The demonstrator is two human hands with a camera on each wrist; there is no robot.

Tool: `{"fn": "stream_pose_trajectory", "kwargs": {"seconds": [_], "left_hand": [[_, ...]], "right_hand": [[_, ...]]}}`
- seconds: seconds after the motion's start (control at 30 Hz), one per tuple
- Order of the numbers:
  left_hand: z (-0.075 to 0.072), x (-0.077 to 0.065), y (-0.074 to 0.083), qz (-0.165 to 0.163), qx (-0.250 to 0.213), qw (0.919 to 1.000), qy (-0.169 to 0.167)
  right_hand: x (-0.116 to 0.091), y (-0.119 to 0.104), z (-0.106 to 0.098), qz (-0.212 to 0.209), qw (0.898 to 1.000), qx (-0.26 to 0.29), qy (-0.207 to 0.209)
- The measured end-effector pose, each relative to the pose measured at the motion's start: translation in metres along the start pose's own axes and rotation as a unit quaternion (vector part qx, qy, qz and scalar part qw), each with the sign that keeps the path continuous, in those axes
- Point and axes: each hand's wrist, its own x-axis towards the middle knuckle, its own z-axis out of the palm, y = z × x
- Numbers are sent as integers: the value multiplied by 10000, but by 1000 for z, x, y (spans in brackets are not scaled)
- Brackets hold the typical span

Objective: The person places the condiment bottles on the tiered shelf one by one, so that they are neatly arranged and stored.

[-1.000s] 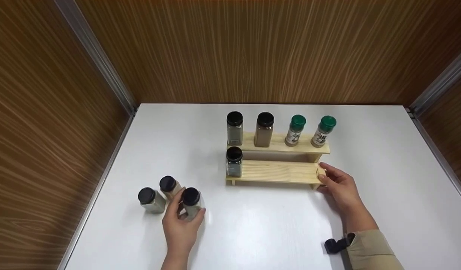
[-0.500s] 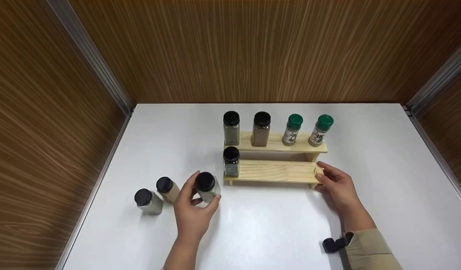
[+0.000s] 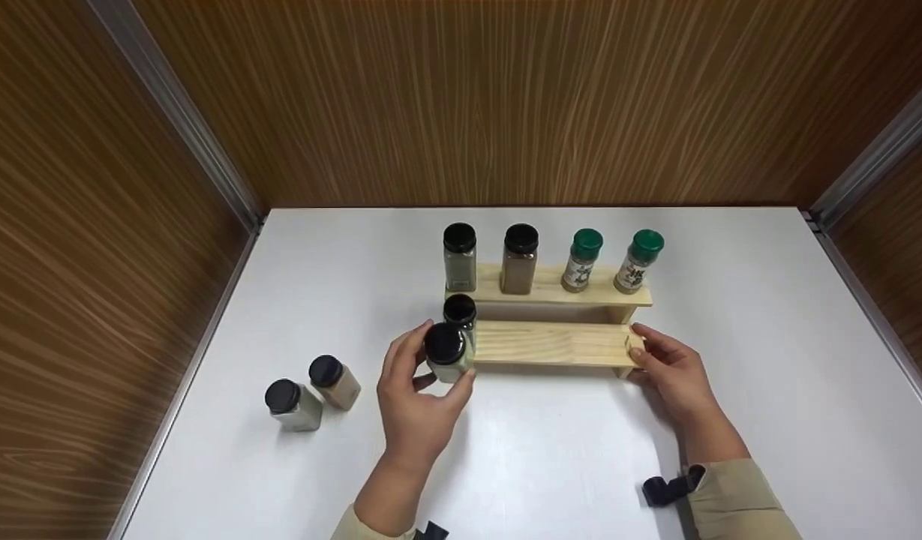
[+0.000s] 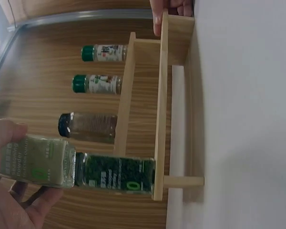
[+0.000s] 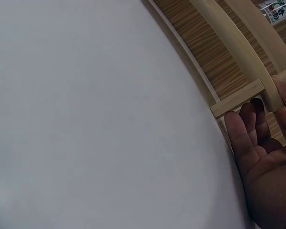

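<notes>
My left hand [image 3: 415, 409] grips a black-capped spice jar [image 3: 445, 349] of pale green powder, held up in front of the lower shelf's left end. Its label [image 4: 35, 160] reads "seasoning powder" in the left wrist view. Behind it, a jar of dark green flakes [image 4: 119, 172] stands on the lower shelf of the two-tier wooden spice rack [image 3: 551, 341]. At the rack's right end, my right hand [image 3: 674, 379] pinches the lower shelf board between thumb and fingers; the right wrist view shows other fingers [image 5: 238, 131] curled beneath the board.
Two black-capped jars [image 3: 519, 259] [image 3: 460, 259] and two green-capped shakers [image 3: 582, 261] [image 3: 637, 262] stand along the upper shelf. On the white table [image 3: 551, 465] at left are a jar of tan powder [image 3: 337, 382] and a pale green one [image 3: 295, 405]. Wood-grain panels [image 3: 461, 105] enclose the table.
My left hand has lifted the seasoning jar away from the two table jars and carried it right and away from me to the rack. The right hand keeps its hold on the shelf end.
</notes>
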Motion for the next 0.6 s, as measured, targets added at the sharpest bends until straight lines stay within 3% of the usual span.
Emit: {"fn": "stream_pose_trajectory", "kwargs": {"seconds": [0.23, 0.47, 0.6], "left_hand": [[19, 2, 8, 96, -149, 9998, -124], [39, 4, 4, 406, -183, 9990, -74], [47, 4, 3, 362, -167, 9991, -126]], "right_hand": [[-1, -1, -1, 10, 9999, -129, 35], [-1, 1, 1, -50, 9997, -211, 98], [-1, 1, 1, -55, 9996, -244, 115]]}}
